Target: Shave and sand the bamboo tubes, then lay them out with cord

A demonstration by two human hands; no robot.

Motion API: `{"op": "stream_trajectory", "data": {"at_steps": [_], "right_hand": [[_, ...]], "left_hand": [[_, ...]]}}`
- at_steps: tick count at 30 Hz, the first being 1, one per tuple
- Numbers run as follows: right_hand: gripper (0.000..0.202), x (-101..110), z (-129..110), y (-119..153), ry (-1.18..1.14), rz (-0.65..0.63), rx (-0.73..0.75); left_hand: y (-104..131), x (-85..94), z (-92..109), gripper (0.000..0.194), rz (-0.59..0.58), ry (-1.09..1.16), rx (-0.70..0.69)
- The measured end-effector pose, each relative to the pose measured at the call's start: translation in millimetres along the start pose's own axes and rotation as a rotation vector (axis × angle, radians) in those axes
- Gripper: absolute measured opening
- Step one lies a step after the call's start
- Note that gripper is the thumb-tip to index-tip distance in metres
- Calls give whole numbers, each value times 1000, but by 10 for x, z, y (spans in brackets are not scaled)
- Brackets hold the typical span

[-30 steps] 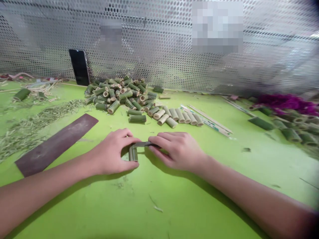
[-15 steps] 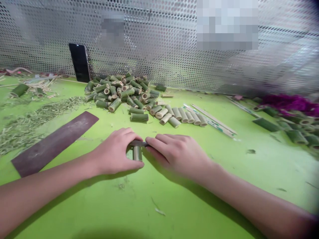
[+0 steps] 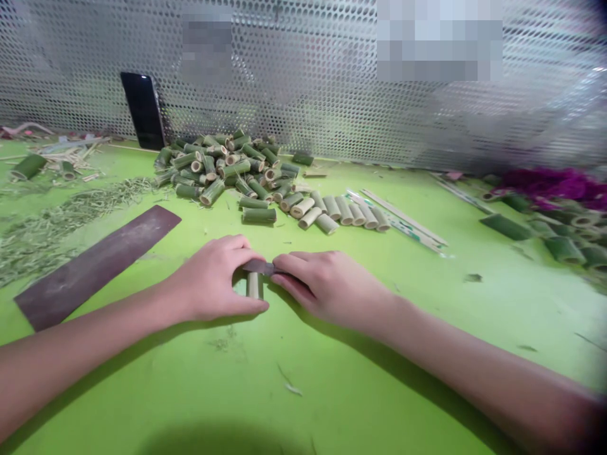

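My left hand (image 3: 215,278) grips a short bamboo piece (image 3: 255,286) between thumb and fingers, low over the green table (image 3: 199,392). The piece looks pale where it shows; its ends are partly hidden by the fingers. A small dark-bladed knife (image 3: 263,268) is held in my right hand (image 3: 327,284), whose fingers are wrapped round its handle. The blade lies across the upper end of the bamboo piece, its tip by my left fingers. Beyond my hands are a heap of green bamboo pieces (image 3: 234,167) and a row of pale peeled ones (image 3: 345,211).
A dark red abrasive-looking strip (image 3: 99,265) lies at the left, beside green shavings (image 3: 71,221). A black phone (image 3: 143,112) leans on the perforated metal screen (image 3: 303,82). Sticks (image 3: 403,215) lie right of centre. Purple material (image 3: 554,188) and larger bamboo pieces (image 3: 564,250) are at the right.
The knife blade has turned so that its broad side shows more, still over the bamboo piece. Both hands and the whole scene sit slightly further left and higher in the view.
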State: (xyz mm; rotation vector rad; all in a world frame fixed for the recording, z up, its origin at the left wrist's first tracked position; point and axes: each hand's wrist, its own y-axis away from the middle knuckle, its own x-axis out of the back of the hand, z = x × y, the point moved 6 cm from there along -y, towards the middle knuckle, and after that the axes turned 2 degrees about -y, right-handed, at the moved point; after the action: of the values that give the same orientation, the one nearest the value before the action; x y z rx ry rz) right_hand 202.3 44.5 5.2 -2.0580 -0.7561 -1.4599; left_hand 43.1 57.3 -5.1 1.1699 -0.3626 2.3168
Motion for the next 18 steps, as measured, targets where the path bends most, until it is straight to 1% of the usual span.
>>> {"op": "stream_trajectory", "data": {"at_steps": [5, 10, 14, 18], "right_hand": [[22, 10, 10, 6, -40, -41, 1], [27, 27, -45, 80, -94, -80, 26], [26, 13, -93, 115, -20, -49, 14], [29, -17, -119, 74, 110, 32, -20]], "left_hand": [[18, -8, -9, 48, 6, 0, -9], [34, -7, -23, 52, 24, -10, -21], [31, -15, -13, 57, 20, -30, -29], [19, -9, 13, 51, 40, -38, -48]]}}
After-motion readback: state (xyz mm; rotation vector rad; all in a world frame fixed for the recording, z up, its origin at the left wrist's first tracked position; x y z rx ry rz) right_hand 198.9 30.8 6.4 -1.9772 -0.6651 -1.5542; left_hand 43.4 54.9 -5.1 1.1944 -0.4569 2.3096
